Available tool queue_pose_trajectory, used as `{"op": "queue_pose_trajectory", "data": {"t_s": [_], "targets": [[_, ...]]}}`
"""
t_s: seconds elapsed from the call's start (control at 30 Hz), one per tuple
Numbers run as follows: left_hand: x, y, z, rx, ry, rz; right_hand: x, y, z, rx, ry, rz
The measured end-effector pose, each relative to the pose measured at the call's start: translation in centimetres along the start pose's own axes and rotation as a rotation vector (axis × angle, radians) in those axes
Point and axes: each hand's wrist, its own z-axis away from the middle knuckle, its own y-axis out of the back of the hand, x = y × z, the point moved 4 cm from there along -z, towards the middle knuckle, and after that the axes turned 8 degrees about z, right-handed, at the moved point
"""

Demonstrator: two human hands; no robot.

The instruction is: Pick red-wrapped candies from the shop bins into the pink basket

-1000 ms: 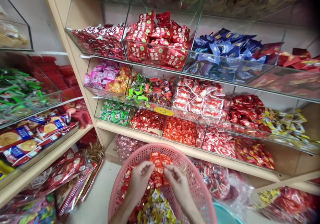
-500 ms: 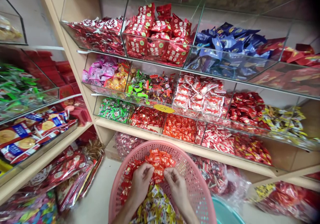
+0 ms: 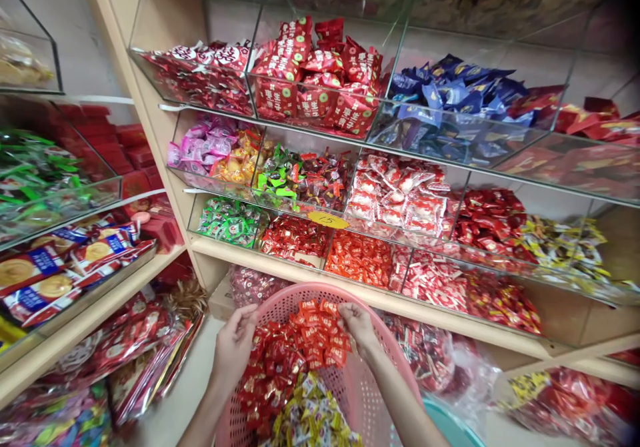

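Note:
A pink perforated plastic basket (image 3: 395, 352) holds heaps of wrapped candies. Orange-red candies (image 3: 316, 337) lie at its far side, darker red ones (image 3: 270, 367) on the left and yellow-and-white ones (image 3: 313, 414) in the near part. My left hand (image 3: 234, 340) is at the basket's left rim, fingers curled and fingertips close together by the rim. Over the far right part of the basket is my right hand (image 3: 359, 326), thumb and fingers pinched beside the orange-red candies. What either hand holds, if anything, is too small or hidden to make out.
Glass-fronted shelves ahead hold candy bins, with a yellow price tag (image 3: 328, 220) on one edge. A side shelf on the left carries packaged biscuits (image 3: 103, 250). Bagged candies (image 3: 425, 347) and a teal basket (image 3: 453, 424) stand low on the right.
My hands have moved apart from the middle of the candies, the left one to the left rim, the right one up and to the right. More red candies show between them.

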Motion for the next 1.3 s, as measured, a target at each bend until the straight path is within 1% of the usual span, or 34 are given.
{"op": "queue_pose_trajectory", "data": {"t_s": [0.13, 0.23, 0.3, 0.4, 0.47, 0.5, 0.57, 0.63, 0.7, 0.77, 0.83, 0.93, 1.0, 1.13, 1.3], "targets": [[0.0, 0.3, 0.0, -0.004, -0.019, -0.033, 0.2, -1.2, -1.7, 0.009, -0.005, 0.031], [-0.1, 0.4, -0.1, -0.010, -0.007, -0.036, -0.1, -2.0, -2.3, -0.001, 0.015, 0.040], [-0.3, 0.6, -0.2, -0.004, 0.007, -0.023, -0.5, -2.1, -2.2, 0.017, 0.075, 0.074], [-0.7, 0.7, -0.4, -0.004, 0.028, 0.005, -1.6, -1.2, -1.3, 0.124, 0.208, 0.212], [-0.9, 0.7, -0.6, 0.001, 0.020, 0.006, -2.7, -0.2, -0.5, 0.188, 0.293, 0.310], [-1.0, 0.7, -0.7, 0.009, 0.010, 0.001, -3.4, 0.3, -0.2, 0.200, 0.336, 0.346], [-1.3, 0.6, -1.0, 0.032, -0.012, -0.015, -5.2, 1.2, 0.2, 0.191, 0.422, 0.390], [-1.7, 0.6, -1.1, 0.044, -0.019, -0.028, -7.1, 1.9, -0.1, 0.168, 0.494, 0.420], [-2.2, 0.4, -1.2, 0.033, -0.018, -0.046, -9.0, 2.4, -1.2, 0.160, 0.552, 0.474], [-2.6, 0.2, -1.1, 0.014, -0.009, -0.065, -10.5, 2.5, -3.0, 0.148, 0.588, 0.562], [-2.8, 0.1, -0.9, -0.002, 0.000, -0.078, -11.2, 2.2, -5.2, 0.080, 0.600, 0.652], [-3.0, 0.0, -0.6, -0.019, -0.004, -0.082, -11.1, 1.3, -8.3, -0.081, 0.577, 0.731], [-3.1, 0.1, -0.5, -0.026, -0.009, -0.085, -10.6, 0.8, -9.8, -0.142, 0.547, 0.747], [-3.1, 0.2, -0.5, -0.036, -0.002, -0.091, -9.6, 0.2, -11.1, -0.154, 0.530, 0.748], [-2.9, 0.3, -0.4, -0.031, -0.013, -0.080, -9.3, 0.2, -11.2, -0.128, 0.549, 0.739]]}}
